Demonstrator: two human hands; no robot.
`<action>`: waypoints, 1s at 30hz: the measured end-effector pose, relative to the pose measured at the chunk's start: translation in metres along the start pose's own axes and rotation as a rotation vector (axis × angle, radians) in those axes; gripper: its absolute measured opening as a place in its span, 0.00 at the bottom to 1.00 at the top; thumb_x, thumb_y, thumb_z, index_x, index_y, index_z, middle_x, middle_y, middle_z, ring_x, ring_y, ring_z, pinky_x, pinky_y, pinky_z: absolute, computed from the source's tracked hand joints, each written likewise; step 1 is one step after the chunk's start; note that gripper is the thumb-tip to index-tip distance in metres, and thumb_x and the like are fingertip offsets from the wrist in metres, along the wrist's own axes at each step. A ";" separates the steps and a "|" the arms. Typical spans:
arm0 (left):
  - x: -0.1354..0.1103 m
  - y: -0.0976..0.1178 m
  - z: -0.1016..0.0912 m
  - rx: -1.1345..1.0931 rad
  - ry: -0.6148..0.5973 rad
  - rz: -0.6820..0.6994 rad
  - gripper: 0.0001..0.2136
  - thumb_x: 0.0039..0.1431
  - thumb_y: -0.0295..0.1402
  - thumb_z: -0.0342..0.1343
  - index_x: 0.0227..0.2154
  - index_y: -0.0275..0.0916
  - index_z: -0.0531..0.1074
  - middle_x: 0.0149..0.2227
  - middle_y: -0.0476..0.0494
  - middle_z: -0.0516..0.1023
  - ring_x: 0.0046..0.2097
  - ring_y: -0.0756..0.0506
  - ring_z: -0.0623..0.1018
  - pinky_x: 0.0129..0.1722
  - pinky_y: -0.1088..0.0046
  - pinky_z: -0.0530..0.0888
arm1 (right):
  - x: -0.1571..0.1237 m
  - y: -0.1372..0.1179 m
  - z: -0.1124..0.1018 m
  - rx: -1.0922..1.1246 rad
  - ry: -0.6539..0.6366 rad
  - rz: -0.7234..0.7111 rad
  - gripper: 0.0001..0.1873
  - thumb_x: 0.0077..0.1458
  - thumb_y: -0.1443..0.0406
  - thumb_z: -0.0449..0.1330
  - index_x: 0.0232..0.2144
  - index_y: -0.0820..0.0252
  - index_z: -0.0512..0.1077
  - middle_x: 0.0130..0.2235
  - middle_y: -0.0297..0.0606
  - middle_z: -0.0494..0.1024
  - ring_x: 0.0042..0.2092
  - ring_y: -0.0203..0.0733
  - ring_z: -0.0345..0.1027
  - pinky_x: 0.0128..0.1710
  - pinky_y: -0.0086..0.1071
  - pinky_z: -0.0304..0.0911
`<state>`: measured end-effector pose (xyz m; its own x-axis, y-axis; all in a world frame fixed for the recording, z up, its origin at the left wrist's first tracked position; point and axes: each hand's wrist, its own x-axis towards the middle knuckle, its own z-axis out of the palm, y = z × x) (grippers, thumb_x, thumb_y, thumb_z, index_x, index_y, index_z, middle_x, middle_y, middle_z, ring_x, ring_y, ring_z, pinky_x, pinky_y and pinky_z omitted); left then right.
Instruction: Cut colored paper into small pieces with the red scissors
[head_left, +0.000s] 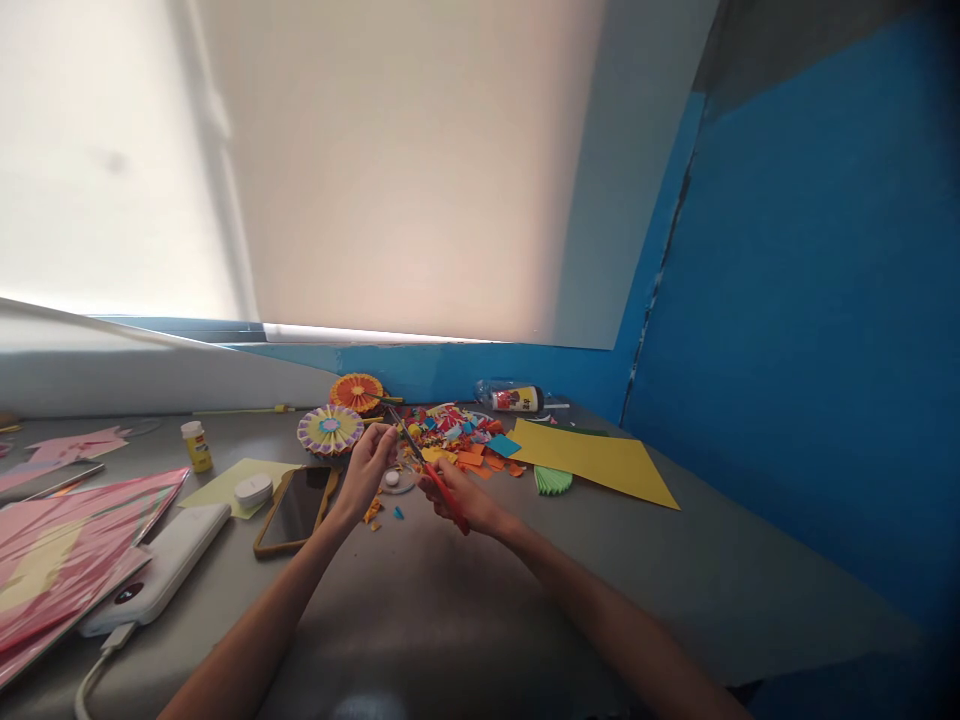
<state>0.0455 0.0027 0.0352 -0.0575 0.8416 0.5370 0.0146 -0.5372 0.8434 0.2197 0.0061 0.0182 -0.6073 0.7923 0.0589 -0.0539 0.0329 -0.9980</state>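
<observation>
A bottle [517, 399] is lying on its side at the back of the worktop [420, 620], wearing a yellow, red and dark label whose lettering is showing too small to read surely. A small yellow bottle [196, 449] with a white cap is standing upright at the left, its label also escaping reading. A clear plastic packet [67, 560] is holding pink and yellow sheets, beside a white power bank [176, 560] whose round dark display is staying illegible. The right hand [471, 494] is closing around the red handles of the scissors [450, 500], whose blades are pointing up and leftward, in front of the paper scraps [474, 457]. The left hand [365, 468] is curling beside the blades, fingertips drawing together; whether it is gripping anything small, I cannot tell.
</observation>
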 end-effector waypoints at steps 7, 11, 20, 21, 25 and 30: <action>0.001 -0.004 -0.002 0.028 0.054 0.028 0.12 0.60 0.42 0.51 0.30 0.38 0.65 0.23 0.54 0.59 0.25 0.53 0.61 0.25 0.78 0.59 | 0.007 0.011 -0.010 0.099 -0.104 0.005 0.18 0.52 0.50 0.55 0.27 0.57 0.58 0.31 0.32 0.69 0.22 0.28 0.51 0.20 0.24 0.47; 0.002 -0.004 -0.003 0.039 0.075 0.028 0.12 0.60 0.42 0.51 0.29 0.38 0.65 0.22 0.54 0.60 0.24 0.53 0.61 0.25 0.78 0.59 | 0.008 0.012 -0.012 0.016 -0.071 0.005 0.16 0.51 0.52 0.58 0.29 0.57 0.59 0.29 0.30 0.67 0.21 0.28 0.50 0.19 0.23 0.49; 0.005 0.000 -0.009 0.120 0.141 0.032 0.12 0.58 0.42 0.51 0.28 0.38 0.65 0.22 0.53 0.61 0.24 0.52 0.62 0.25 0.77 0.60 | 0.008 0.015 -0.012 -0.019 -0.040 0.022 0.18 0.53 0.49 0.53 0.28 0.57 0.60 0.26 0.30 0.67 0.19 0.28 0.53 0.17 0.24 0.52; 0.006 0.000 -0.011 0.159 0.134 0.032 0.12 0.58 0.42 0.50 0.28 0.38 0.65 0.22 0.53 0.62 0.24 0.52 0.63 0.25 0.77 0.61 | 0.009 0.015 -0.012 -0.025 -0.015 0.014 0.19 0.52 0.48 0.53 0.28 0.57 0.59 0.25 0.30 0.66 0.19 0.29 0.54 0.17 0.25 0.52; 0.009 0.000 -0.026 0.496 0.017 0.045 0.10 0.55 0.39 0.51 0.24 0.38 0.66 0.21 0.52 0.63 0.24 0.50 0.64 0.25 0.76 0.59 | 0.008 0.008 -0.016 -0.056 0.123 -0.052 0.20 0.53 0.45 0.50 0.30 0.56 0.57 0.24 0.29 0.65 0.19 0.31 0.57 0.18 0.26 0.54; 0.004 -0.004 -0.055 0.888 -0.264 -0.132 0.09 0.48 0.36 0.55 0.18 0.39 0.66 0.19 0.51 0.67 0.22 0.49 0.65 0.22 0.76 0.54 | 0.001 -0.002 -0.032 -0.141 0.189 -0.103 0.21 0.55 0.44 0.47 0.29 0.55 0.56 0.22 0.29 0.62 0.21 0.34 0.56 0.20 0.29 0.54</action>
<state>-0.0094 0.0054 0.0327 0.1141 0.9368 0.3308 0.7875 -0.2883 0.5448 0.2443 0.0263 0.0198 -0.4451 0.8796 0.1680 0.0112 0.1930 -0.9811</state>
